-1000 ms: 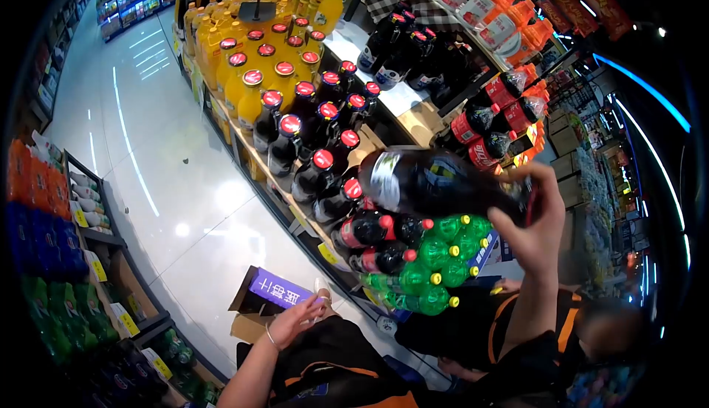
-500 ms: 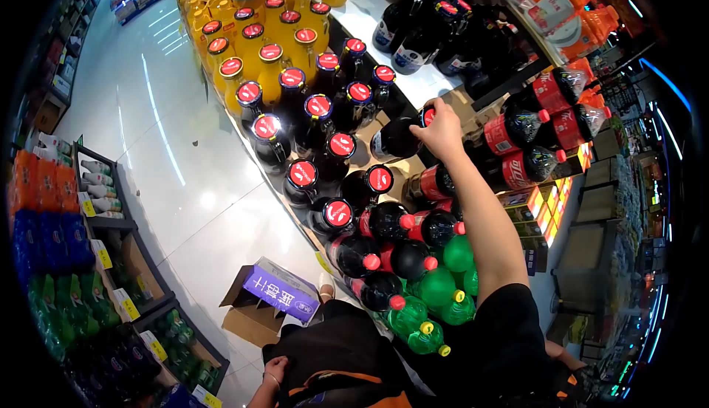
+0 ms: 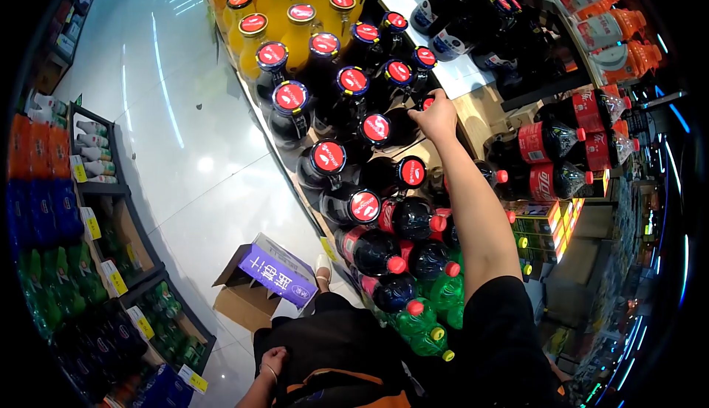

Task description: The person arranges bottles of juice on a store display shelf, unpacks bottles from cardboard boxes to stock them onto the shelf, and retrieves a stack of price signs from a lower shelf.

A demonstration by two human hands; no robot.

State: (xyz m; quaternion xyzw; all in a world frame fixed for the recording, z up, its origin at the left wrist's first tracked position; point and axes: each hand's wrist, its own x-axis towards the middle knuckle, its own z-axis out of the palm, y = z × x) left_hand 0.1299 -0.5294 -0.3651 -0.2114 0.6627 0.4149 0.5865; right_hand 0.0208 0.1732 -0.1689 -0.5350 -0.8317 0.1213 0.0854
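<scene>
My right hand point(image 3: 437, 118) is closed around the capped top of a dark glass bottle point(image 3: 403, 129), which leans slightly beside a group of similar dark bottles with red lids. One neighbour, a red-lidded bottle point(image 3: 376, 129), stands just left of it. The held bottle's base is hidden. Cola bottles with red caps point(image 3: 371, 252) stand nearer to me, below the dark glass ones. My left hand point(image 3: 274, 360) rests low at the front of the dark apron, fingers curled, with nothing visible in them.
Orange juice bottles point(image 3: 301, 28) stand at the upper left of the display. An opened purple and brown carton point(image 3: 278, 272) lies on the floor. More dark bottles point(image 3: 454, 39) stand on a white surface at the upper right. Shelves of drinks point(image 3: 94, 149) line the left.
The view has shifted, so the display appears lower and further right. My right hand has brought the held bottle closer to the other dark bottles, and it looks more upright.
</scene>
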